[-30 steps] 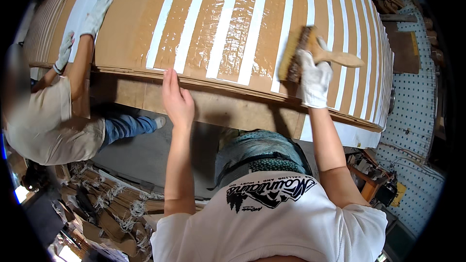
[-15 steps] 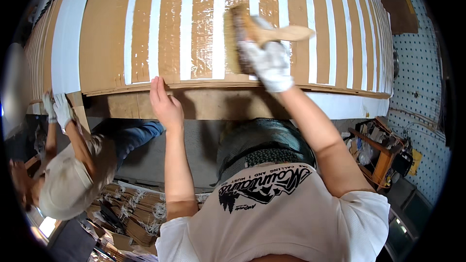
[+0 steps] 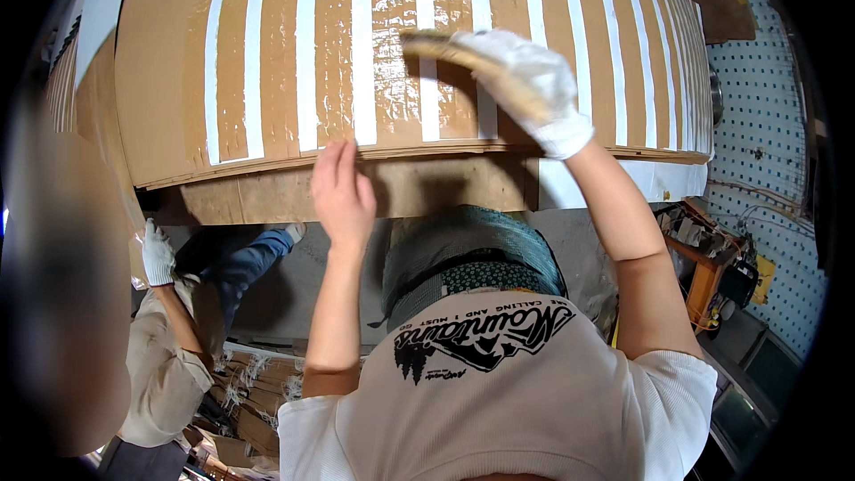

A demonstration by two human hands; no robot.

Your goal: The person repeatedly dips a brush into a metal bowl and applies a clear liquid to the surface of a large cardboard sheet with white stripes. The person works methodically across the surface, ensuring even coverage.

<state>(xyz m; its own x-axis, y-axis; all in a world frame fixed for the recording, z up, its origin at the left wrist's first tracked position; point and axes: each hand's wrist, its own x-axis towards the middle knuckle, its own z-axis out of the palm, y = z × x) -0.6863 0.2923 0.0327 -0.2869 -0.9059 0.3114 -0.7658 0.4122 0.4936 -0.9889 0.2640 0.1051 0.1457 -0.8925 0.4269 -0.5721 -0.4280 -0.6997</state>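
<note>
My right hand [image 3: 534,85], in a white glove, grips a wide flat brush [image 3: 436,46] with a wooden back. It is tilted above the fanned cardboard sheets [image 3: 153,71], and motion blurs it. Whether its bristles touch the sheets I cannot tell. The sheets overlap, leaving brown bands and white strips [image 3: 362,62]; the bands in the middle shine wet. My bare left hand [image 3: 345,200] is open, its fingers stretched out over the sheets' near edge.
Below the sheets runs a wooden board edge [image 3: 276,199]. At left a co-worker's gloved hand [image 3: 158,254] is beside a raised brown panel [image 3: 102,116]; a large blurred shape covers the far left. A cluttered wooden stand [image 3: 699,281] and a pegboard [image 3: 761,116] are at right.
My right hand has moved right and turned the brush to a slant. My left hand has slid right along the edge. The co-worker's hand has drawn back from the sheets at left.
</note>
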